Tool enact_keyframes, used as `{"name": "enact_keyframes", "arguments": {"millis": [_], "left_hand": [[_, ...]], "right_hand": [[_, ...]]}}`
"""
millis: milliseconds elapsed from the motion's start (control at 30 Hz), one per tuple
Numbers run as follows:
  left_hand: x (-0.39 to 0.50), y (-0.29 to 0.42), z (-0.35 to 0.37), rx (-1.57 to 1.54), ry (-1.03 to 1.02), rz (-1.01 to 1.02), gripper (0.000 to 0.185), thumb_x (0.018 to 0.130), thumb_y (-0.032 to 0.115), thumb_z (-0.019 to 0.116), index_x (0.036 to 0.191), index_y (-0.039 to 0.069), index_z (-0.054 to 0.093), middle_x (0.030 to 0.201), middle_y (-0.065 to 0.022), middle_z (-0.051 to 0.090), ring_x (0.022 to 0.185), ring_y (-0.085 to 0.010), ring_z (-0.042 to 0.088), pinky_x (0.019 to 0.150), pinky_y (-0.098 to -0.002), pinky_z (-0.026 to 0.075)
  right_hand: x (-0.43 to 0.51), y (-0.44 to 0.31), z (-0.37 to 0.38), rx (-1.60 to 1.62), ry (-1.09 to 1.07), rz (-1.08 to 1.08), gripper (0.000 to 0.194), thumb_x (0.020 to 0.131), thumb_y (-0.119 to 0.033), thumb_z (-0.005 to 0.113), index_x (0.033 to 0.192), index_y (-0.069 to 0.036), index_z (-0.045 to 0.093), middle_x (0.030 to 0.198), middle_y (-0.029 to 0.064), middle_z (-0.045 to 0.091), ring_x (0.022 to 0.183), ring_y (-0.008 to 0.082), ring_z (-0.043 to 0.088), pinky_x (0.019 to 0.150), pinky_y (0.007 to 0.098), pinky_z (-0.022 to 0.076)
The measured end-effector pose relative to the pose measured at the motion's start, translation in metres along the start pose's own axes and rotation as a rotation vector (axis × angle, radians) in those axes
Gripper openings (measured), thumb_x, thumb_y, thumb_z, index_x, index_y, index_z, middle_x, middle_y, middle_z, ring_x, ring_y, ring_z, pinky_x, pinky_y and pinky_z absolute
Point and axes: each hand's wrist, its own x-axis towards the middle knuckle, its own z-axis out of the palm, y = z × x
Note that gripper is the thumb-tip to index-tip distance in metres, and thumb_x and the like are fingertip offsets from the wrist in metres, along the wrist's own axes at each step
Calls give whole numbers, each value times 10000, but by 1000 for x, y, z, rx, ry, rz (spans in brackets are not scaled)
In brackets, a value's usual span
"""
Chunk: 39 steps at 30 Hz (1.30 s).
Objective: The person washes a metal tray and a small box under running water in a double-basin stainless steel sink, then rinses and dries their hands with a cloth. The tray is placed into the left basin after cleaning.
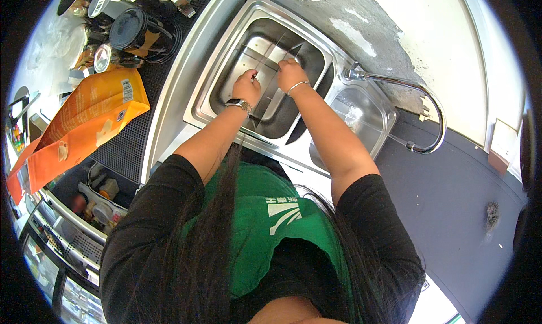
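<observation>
Both my hands are over the larger basin of a stainless steel double sink (199, 99). My left hand (247, 89) has its fingers curled, with a small dark reddish bit showing at the fingertips; what it is cannot be made out. Just to its right, my right hand (292, 74) is curled with the knuckles up, and its fingertips are hidden. Thin dark crossing strips (264, 60) span the basin around both hands, and I cannot tell if either hand grips them. A watch sits on my left wrist, a bangle on my right.
A chrome faucet (427, 95) arches over the smaller basin (360, 108) at the right, with a thin stream at its spout. Left of the sink, an orange printed bag (93, 120) and a dark lidded container (127, 29) stand on a black perforated mat (127, 148). A stained wall rises behind.
</observation>
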Motion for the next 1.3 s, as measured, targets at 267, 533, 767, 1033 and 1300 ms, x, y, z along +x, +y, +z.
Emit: {"name": "enact_keyframes", "arguments": {"millis": [267, 533, 767, 1033, 1300], "left_hand": [[-9, 16, -13, 153, -13, 35, 401, 755, 155, 584, 1144, 94, 511, 1144, -184, 518, 1047, -348, 493, 879, -440, 413], [-60, 88, 12, 24, 43, 408, 347, 707, 62, 600, 1046, 130, 568, 1229, -147, 416, 1063, -323, 428, 923, -424, 326], [-110, 124, 64, -194, -456, 628, 138, 775, -11, 529, 877, 51, 598, 925, -115, 589, 876, -274, 572, 780, -341, 460], [-158, 127, 132, -54, -793, 345, 169, 793, 55, 540, 946, 51, 611, 867, -109, 601, 775, -194, 590, 683, -312, 476], [-155, 88, 216, 121, -793, -186, 308, 749, 170, 579, 1035, 57, 593, 847, -126, 645, 782, -216, 617, 713, -310, 480]], "right_hand": [[-70, 3, -23, 256, 662, -150, 268, 699, -12, 587, 962, -56, 614, 1024, 145, 558, 959, 333, 525, 869, 417, 412], [-190, 140, 48, 544, 591, 679, 211, 750, -50, 580, 961, -46, 592, 808, 104, 568, 721, 242, 553, 691, 330, 459], [-241, 227, 131, 503, 198, 1034, 521, 701, -225, 602, 1159, -7, 484, 1046, 185, 598, 968, 306, 579, 849, 375, 448], [-221, 245, 132, 460, 214, 919, 549, 663, -259, 620, 1131, 0, 495, 1138, 211, 532, 1104, 353, 473, 957, 399, 368], [-212, 256, 128, 726, 290, 1060, 433, 610, -156, 618, 1000, 27, 568, 958, 208, 615, 915, 315, 597, 776, 344, 461]]}}
